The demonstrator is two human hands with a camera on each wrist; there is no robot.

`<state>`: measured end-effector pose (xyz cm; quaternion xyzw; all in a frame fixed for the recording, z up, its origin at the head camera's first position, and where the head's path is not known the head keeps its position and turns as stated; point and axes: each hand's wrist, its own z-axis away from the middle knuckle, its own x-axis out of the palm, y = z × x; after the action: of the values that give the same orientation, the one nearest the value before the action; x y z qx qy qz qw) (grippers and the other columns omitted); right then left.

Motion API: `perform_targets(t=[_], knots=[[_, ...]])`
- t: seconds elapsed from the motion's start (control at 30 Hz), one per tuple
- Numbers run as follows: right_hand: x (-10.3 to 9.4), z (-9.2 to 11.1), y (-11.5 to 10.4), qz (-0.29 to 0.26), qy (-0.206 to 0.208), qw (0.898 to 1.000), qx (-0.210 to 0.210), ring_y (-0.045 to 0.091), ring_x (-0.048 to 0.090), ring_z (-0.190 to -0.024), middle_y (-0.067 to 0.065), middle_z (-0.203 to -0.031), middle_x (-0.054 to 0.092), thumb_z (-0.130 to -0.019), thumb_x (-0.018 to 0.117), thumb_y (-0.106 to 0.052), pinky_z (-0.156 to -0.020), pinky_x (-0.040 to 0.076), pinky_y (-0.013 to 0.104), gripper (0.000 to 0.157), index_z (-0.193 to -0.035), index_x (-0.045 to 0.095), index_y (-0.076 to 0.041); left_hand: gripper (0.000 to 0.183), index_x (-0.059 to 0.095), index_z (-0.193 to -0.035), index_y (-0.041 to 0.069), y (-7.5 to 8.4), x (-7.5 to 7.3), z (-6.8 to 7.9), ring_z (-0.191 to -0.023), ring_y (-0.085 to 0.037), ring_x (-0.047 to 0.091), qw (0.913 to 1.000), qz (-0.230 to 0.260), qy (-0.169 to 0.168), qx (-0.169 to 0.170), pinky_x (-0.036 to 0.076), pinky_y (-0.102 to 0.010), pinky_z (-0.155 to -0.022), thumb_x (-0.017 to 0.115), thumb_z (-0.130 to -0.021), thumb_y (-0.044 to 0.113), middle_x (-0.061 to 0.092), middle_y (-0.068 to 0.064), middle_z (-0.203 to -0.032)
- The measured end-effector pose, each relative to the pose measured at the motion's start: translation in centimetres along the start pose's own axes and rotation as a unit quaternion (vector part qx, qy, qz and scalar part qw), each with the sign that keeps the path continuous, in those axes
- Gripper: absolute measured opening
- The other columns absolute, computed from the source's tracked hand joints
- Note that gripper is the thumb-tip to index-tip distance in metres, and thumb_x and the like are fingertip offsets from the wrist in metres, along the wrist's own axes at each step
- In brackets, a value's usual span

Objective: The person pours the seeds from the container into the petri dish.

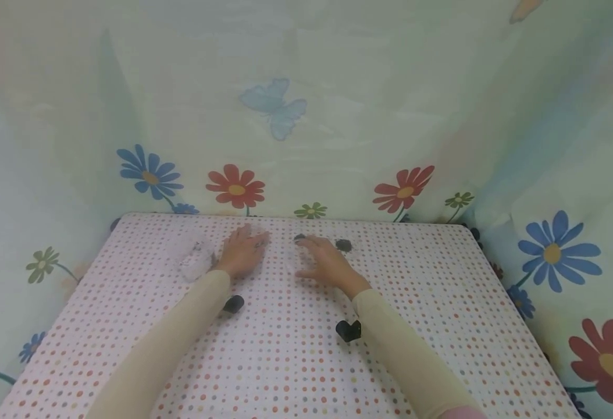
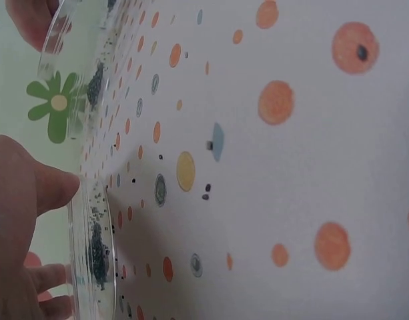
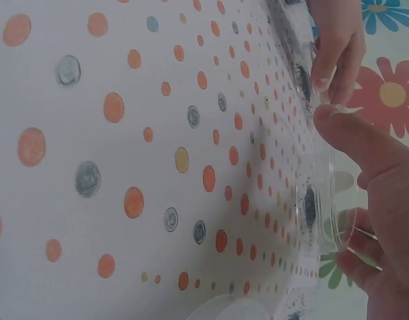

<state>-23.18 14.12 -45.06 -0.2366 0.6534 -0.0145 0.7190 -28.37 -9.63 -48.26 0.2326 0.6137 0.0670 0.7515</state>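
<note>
At the far middle of the table, my left hand holds a shallow clear round dish by its rim, thumb at one side and fingers at the other. Black granules lie inside. To its right, my right hand spans a clear round dish or lid, thumb and fingertips at opposite sides. A dark pile of granules shows at its base; whether lid and dish are separate I cannot tell. Another clear dish with a black pile stands just right of that hand.
Left of my left hand lie clear dishes with scattered black specks. Loose black grains dot the white, polka-dotted tabletop. A flowered sheet hangs behind the table. Black devices sit at both wrists.
</note>
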Motion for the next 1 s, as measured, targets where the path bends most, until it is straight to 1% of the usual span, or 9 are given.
perform_targets(t=[0.13, 0.27, 0.5, 0.63, 1.0], knots=[[0.0, -0.3, 0.2, 0.003, -0.003, 1.000, 0.005, 0.032, 0.033, -0.143, 0.010, -0.155, 0.035, -0.078, 0.077, -0.045, -0.116, 0.031, 0.053, 0.079, -0.144, 0.044, -0.019, 0.049, 0.035, -0.149, 0.036, 0.1, 0.0, 0.0, -0.151, -0.035, 0.005, 1.0000, -0.007, 0.000, 0.005, 0.009, -0.062, -0.120, 0.041, -0.101, 0.041, 0.007, -0.008, -0.165], [-0.1, -0.6, 0.4, 0.006, -0.004, 1.000, 0.005, 0.035, 0.033, -0.143, 0.012, -0.155, 0.035, -0.079, 0.077, -0.045, -0.115, 0.031, 0.054, 0.078, -0.144, 0.045, -0.016, 0.049, 0.036, -0.149, 0.035, 0.2, -0.1, 0.0, -0.151, -0.036, 0.006, 0.9998, -0.014, 0.004, 0.010, 0.010, -0.062, -0.119, 0.042, -0.101, 0.040, 0.009, -0.009, -0.164], [-0.2, -1.1, 0.7, 0.001, -0.006, 1.000, 0.018, 0.035, 0.031, -0.144, 0.013, -0.156, 0.034, -0.080, 0.075, -0.045, -0.116, 0.031, 0.053, 0.076, -0.144, 0.044, -0.016, 0.048, 0.036, -0.148, 0.035, 0.1, 0.1, -0.1, -0.151, -0.035, 0.006, 0.9998, -0.014, 0.011, 0.003, 0.011, -0.062, -0.119, 0.041, -0.101, 0.041, 0.010, -0.009, -0.164], [-0.1, -1.4, 0.9, -0.001, 0.000, 1.000, 0.015, 0.036, 0.032, -0.143, 0.014, -0.155, 0.035, -0.081, 0.075, -0.045, -0.116, 0.031, 0.053, 0.075, -0.143, 0.044, -0.015, 0.048, 0.037, -0.148, 0.035, 0.1, 0.1, -0.2, -0.151, -0.036, 0.008, 0.9996, -0.020, 0.015, 0.010, 0.013, -0.062, -0.119, 0.041, -0.101, 0.041, 0.011, -0.010, -0.164], [0.4, -1.8, 1.2, -0.010, 0.001, 1.000, 0.020, 0.036, 0.032, -0.143, 0.015, -0.155, 0.035, -0.082, 0.073, -0.047, -0.116, 0.031, 0.052, 0.075, -0.144, 0.045, -0.014, 0.049, 0.036, -0.149, 0.034, 0.0, 0.0, -0.1, -0.151, -0.035, 0.006, 0.9998, -0.017, 0.009, 0.009, 0.012, -0.062, -0.120, 0.042, -0.101, 0.040, 0.010, -0.009, -0.164]])
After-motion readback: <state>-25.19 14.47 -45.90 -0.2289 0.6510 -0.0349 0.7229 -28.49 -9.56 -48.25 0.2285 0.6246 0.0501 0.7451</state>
